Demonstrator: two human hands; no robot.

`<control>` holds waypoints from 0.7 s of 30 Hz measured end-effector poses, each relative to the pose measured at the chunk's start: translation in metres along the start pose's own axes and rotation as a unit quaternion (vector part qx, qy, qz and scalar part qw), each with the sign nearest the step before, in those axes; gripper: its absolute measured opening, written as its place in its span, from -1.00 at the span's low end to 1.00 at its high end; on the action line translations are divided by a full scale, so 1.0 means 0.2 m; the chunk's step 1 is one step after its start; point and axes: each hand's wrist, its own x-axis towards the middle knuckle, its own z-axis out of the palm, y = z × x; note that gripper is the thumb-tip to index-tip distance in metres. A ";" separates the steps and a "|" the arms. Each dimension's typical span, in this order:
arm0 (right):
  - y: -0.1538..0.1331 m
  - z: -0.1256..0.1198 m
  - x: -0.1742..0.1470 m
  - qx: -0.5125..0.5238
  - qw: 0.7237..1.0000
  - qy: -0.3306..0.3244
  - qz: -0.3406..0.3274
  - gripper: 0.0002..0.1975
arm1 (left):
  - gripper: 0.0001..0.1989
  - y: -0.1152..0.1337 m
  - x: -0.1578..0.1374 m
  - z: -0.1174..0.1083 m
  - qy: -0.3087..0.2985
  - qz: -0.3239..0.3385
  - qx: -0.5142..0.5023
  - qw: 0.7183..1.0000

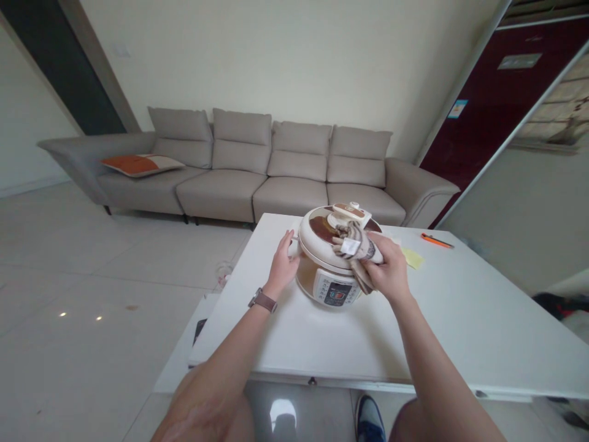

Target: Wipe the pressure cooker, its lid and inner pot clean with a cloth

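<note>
Electric cooker (322,261): upright on the white table (460,307), set back from the near edge, toward the far left corner. From my remote head view, I judge two hazards: uneven sideways pressure could slide the cooker toward the left edge; a slack grip could drop the knitted glove (356,245) across the lid (319,224). My left hand (283,264) is partly spread, thumb apart from fingers, at the cooker's left side; I cannot tell whether the fingertips bear on it. My right hand (389,267) pinches the bundled glove between thumb and fingers, in front of the lid. Beyond it: yellow paper (413,258), then an orange cutter (436,240) near the far right corner. Past the far edge: a sofa (221,190).
</note>
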 end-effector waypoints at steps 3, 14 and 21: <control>0.00 0.00 0.00 -0.004 0.994 0.067 0.085 -0.66 | -0.13 0.01 0.00 0.00 -0.001 0.001 0.000 1.000; 0.07 -0.03 0.00 0.014 0.983 0.102 0.150 -0.66 | -0.15 0.05 -0.03 -0.01 0.005 -0.001 0.018 1.000; -0.01 -0.20 0.11 0.278 0.905 0.246 0.208 -0.55 | -0.59 0.25 -0.05 -0.02 0.128 0.034 -0.047 0.990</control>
